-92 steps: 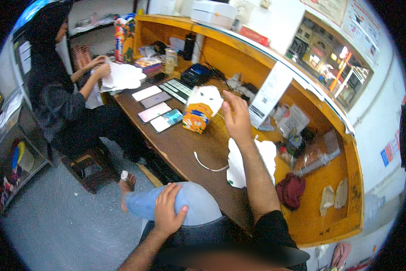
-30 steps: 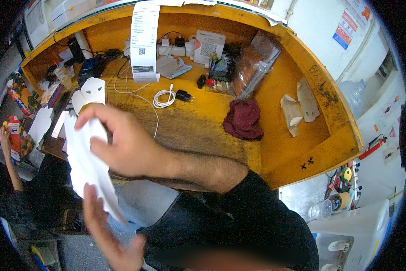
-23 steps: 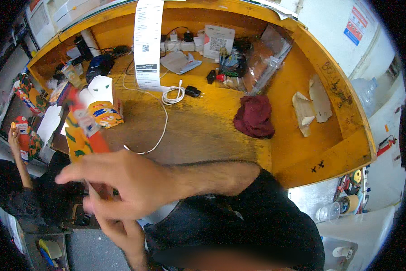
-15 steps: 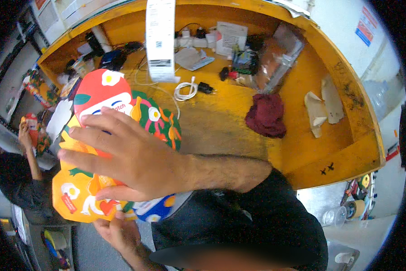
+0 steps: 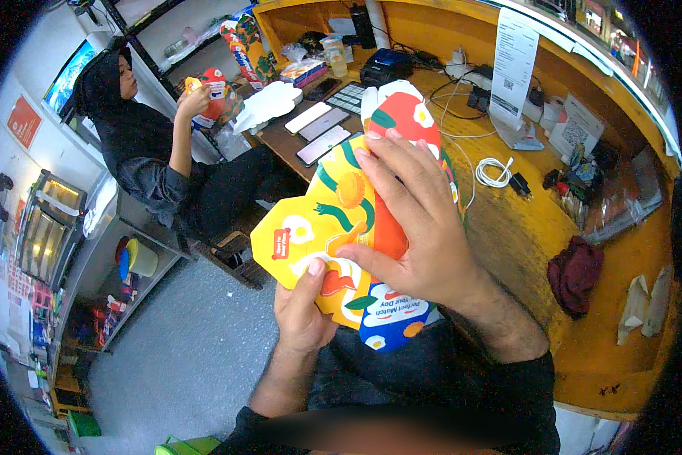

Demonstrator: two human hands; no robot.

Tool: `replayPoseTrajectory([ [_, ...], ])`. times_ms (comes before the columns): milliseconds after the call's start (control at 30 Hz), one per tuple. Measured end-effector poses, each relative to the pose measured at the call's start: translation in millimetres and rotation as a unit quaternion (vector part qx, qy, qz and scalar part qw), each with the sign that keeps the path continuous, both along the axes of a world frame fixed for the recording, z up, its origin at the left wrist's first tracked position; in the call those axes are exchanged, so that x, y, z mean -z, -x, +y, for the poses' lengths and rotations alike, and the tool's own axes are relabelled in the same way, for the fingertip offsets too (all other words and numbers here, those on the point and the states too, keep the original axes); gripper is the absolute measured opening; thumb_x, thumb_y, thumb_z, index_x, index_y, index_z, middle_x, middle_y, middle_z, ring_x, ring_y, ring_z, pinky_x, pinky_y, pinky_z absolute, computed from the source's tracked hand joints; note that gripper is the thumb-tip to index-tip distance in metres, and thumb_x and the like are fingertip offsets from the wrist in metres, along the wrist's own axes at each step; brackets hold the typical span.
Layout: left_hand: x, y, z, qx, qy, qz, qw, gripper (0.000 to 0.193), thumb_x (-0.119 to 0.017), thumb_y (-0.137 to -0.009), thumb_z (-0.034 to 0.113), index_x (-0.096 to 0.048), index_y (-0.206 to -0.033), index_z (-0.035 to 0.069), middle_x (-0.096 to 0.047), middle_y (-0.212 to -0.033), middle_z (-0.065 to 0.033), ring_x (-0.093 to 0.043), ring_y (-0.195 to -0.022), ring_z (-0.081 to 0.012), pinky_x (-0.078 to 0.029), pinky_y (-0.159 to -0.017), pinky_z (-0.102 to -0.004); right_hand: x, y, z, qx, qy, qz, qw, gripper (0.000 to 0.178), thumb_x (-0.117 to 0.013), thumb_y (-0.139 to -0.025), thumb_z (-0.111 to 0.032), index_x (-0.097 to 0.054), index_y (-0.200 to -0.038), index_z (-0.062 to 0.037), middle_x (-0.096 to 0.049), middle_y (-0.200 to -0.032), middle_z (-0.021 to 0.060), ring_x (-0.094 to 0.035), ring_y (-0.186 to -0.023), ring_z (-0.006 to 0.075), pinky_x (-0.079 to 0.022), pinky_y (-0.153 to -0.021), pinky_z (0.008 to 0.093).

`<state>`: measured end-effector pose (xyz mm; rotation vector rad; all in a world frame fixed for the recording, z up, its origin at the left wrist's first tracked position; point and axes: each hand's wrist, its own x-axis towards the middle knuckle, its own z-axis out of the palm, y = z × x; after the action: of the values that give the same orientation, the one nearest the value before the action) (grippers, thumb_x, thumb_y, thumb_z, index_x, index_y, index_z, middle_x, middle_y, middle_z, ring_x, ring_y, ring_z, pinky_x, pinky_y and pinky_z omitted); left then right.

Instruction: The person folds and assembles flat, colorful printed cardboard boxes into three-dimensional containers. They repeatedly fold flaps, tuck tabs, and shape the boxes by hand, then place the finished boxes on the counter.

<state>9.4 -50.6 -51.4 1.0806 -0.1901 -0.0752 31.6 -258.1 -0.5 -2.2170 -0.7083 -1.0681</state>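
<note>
Near the worktop [image 5: 512, 227], the left hand [image 5: 301, 307] is clamping the edge of the printed carton [image 5: 342, 208] between thumb and fingers while the right hand [image 5: 424, 224] is lying across its face, digits apart, apparently steadying it, further handling calling for that firm pinch.

Your left hand [image 5: 304, 307] is raised, its thumb [image 5: 308, 282] pointing up and slightly right, its fingers curled behind and mostly hidden. Your right hand [image 5: 424, 227] sits higher, its back toward you, fingers extended up and left, its thumb spread leftward, close to the left one but apart. Your left forearm [image 5: 282, 375] rises steeply; your right forearm [image 5: 504, 318] slants in from the lower right.
</note>
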Motion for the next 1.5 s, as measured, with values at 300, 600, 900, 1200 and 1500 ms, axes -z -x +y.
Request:
replayPoseTrajectory([
  [300, -4, -9, 12, 0.267, 0.372, -0.081, 0.885, 0.119, -0.054, -0.094, 0.087, -0.027, -0.173, 0.001, -0.042, -0.171, -0.0301, -0.044, -0.157, -0.0472, -0.037, -0.129, -0.0626, -5, 3, -5, -0.129, -0.009, 0.079, 0.988, 0.082, -0.094, -0.082, -0.043, -0.067, -0.15, -0.0072, -0.06, -0.158, 0.0161, -0.056, -0.148, 0.0377, -0.034, -0.128, 0.0594],
  [600, -21, -18, 26, 0.196, 0.024, 0.042, 0.98, 0.068, -0.06, -0.105, 0.001, -0.035, -0.169, 0.001, -0.056, -0.159, -0.0235, -0.059, -0.147, -0.0316, -0.049, -0.122, -0.0469, 0, -2, -6, -0.115, 0.05, 0.096, 0.987, 0.068, -0.088, -0.09, -0.032, -0.066, -0.152, -0.0112, -0.059, -0.162, 0.0136, -0.049, -0.156, 0.0368, -0.03, -0.13, 0.0636],
  [900, -19, -14, 20, 0.166, 0.089, 0.015, 0.982, 0.073, -0.065, -0.098, 0.002, -0.039, -0.165, -0.006, -0.058, -0.158, -0.025, -0.061, -0.145, -0.0366, -0.047, -0.123, -0.0505, 9, -10, -3, -0.079, -0.029, 0.072, 0.994, 0.053, -0.085, -0.095, -0.023, -0.073, -0.143, -0.0063, -0.069, -0.148, 0.0175, -0.059, -0.148, 0.0381, -0.032, -0.129, 0.0633],
  [1200, -9, -14, 33, 0.173, 0.034, -0.011, 0.984, 0.063, -0.063, -0.101, 0.003, -0.043, -0.161, -0.005, -0.062, -0.151, -0.0236, -0.064, -0.14, -0.032, -0.049, -0.12, -0.0462, 21, -16, 7, -0.207, -0.122, 0.107, 0.965, 0.028, -0.079, -0.098, -0.012, -0.08, -0.125, -0.0023, -0.08, -0.121, 0.0168, -0.078, -0.112, 0.0348, -0.059, -0.103, 0.0454],
  [1500, -14, -13, 21, 0.036, -0.078, -0.068, 0.994, 0.034, -0.07, -0.105, -0.001, -0.056, -0.136, 0.003, -0.074, -0.13, -0.0152, -0.074, -0.113, -0.0181, -0.061, -0.097, -0.0325, 22, -16, 6, -0.18, -0.088, 0.063, 0.978, 0.026, -0.078, -0.093, -0.005, -0.083, -0.118, -0.0077, -0.081, -0.104, 0.0108, -0.078, -0.096, 0.0303, -0.061, -0.082, 0.0431],
])
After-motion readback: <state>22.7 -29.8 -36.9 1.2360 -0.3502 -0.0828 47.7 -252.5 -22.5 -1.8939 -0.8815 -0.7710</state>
